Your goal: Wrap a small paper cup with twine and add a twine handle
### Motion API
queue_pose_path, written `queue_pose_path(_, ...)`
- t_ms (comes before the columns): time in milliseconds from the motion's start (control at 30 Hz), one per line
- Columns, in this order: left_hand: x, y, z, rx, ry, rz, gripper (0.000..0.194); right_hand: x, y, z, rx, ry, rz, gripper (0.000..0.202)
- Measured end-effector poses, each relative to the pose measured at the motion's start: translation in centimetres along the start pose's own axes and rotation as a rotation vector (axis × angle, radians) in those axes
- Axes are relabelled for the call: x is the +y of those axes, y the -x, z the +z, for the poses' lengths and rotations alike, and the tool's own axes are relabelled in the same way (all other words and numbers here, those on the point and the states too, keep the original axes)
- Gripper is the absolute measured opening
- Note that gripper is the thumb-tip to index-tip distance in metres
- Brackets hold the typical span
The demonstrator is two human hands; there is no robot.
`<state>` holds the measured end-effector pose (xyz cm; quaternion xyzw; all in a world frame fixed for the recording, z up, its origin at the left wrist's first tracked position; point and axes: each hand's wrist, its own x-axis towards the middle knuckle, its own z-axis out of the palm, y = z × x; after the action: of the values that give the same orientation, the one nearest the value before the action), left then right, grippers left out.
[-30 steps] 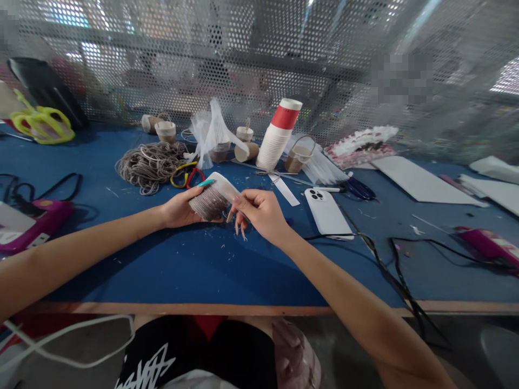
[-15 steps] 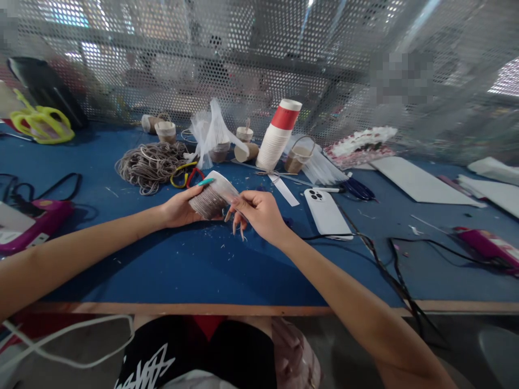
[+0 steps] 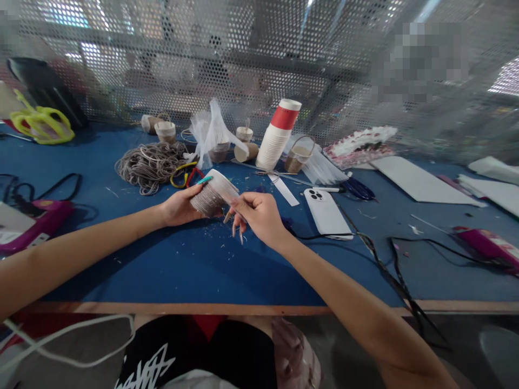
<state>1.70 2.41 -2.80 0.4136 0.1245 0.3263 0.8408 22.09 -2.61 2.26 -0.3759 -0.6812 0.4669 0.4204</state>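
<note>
My left hand (image 3: 182,207) is wrapped round a paper cup (image 3: 210,198) covered in grey-brown cord, tilted above the blue table. A whitish strip (image 3: 225,187) lies along the cup's upper part. Thumb and forefinger of my right hand (image 3: 259,216) pinch the end of that strip at the cup's right side, while the other fingers hang below. Behind the cup lie scissors with yellow and red handles (image 3: 184,175), and a heap of grey cord (image 3: 150,165) is to the left.
Behind the hands are stacked paper cups (image 3: 272,141), small cord-wrapped baskets (image 3: 299,158) and white mesh (image 3: 211,132). A phone (image 3: 327,213) lies to the right, beside black cables (image 3: 377,259). Magenta glue guns (image 3: 490,246) sit at both sides.
The cord-wrapped cup has tilted and shifted very slightly in my left hand. My right hand keeps its pinch with almost no movement.
</note>
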Motion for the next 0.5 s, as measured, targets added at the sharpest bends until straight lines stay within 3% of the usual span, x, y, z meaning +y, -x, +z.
queue_pose_path(500, 0.27, 0.31, 0.71, -0.15, 0.009, -0.136, 0.053, 0.19, 0.05, 0.34, 0.096, -0.013, 0.039, 0.043)
